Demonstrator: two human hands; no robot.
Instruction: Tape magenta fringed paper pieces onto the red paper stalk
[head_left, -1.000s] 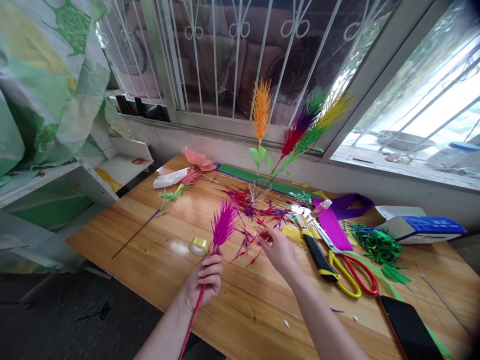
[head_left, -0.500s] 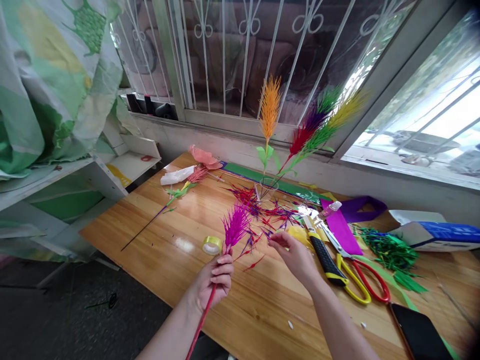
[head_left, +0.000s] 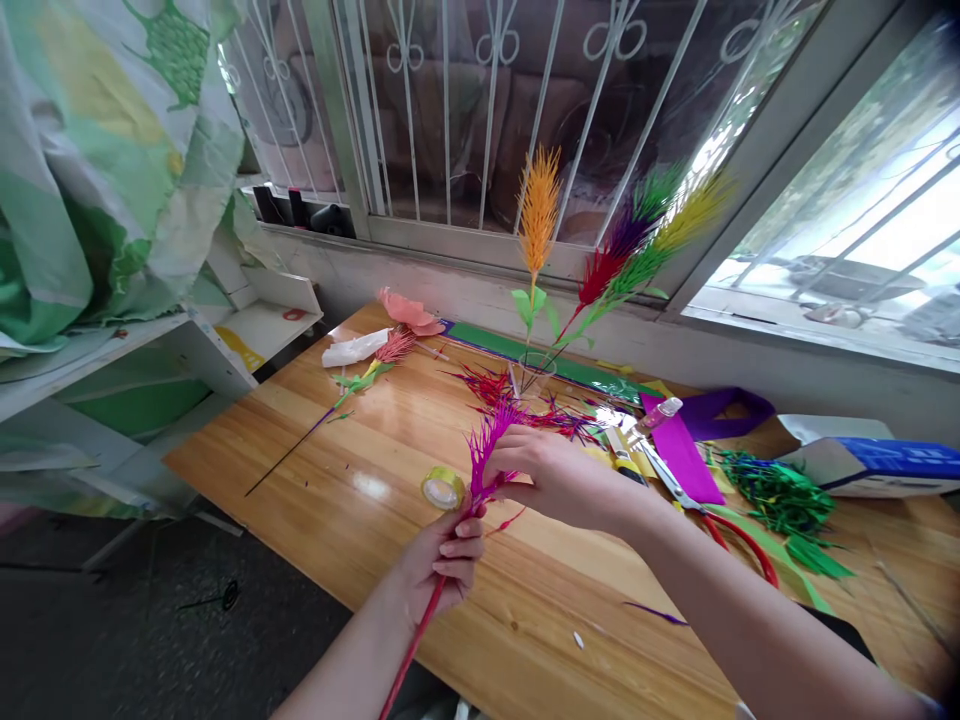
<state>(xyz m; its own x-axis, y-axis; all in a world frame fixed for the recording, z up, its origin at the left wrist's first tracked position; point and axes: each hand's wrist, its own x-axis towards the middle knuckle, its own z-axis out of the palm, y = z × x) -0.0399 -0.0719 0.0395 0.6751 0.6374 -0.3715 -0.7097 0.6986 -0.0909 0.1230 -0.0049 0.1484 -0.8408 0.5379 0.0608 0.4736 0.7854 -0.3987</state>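
Magenta paper plume (head_left: 491,440) on a red stem sits upright in our hands, above the near-left part of the wooden table (head_left: 360,450). Our left hand (head_left: 442,560) wraps the stem just below the fringe, fingers curled tight around it, thumb up top; the stem runs down & out past the table edge toward us. Our right hand (head_left: 551,475) comes in from the right at the base of the plume, fingertips pressed together on the fringe, plume spikes poking up just above the knuckles. Whether a loose strip is pinched in there, we can't tell.

Just left of the plume lies a roll of clear tape (head_left: 442,488), flat on the wood. Behind the hands, a scatter of red & purple fringe scraps (head_left: 525,405). Past that a clear glass (head_left: 534,375) holds finished plumes: orange plume (head_left: 538,205), plus red, purple, green, yellow ones leaning right. Right of our wrist: utility knife (head_left: 622,455), partly hidden, scissors w/ red & yellow handles (head_left: 739,545), purple paper sheet (head_left: 682,450), green fringe pile (head_left: 780,495), blue & white box (head_left: 877,462). No print on the box legible; no brand readable anywhere. Far left on the table: a pink paper flower (head_left: 405,312) & a finished stem w/ green leaves (head_left: 360,380).
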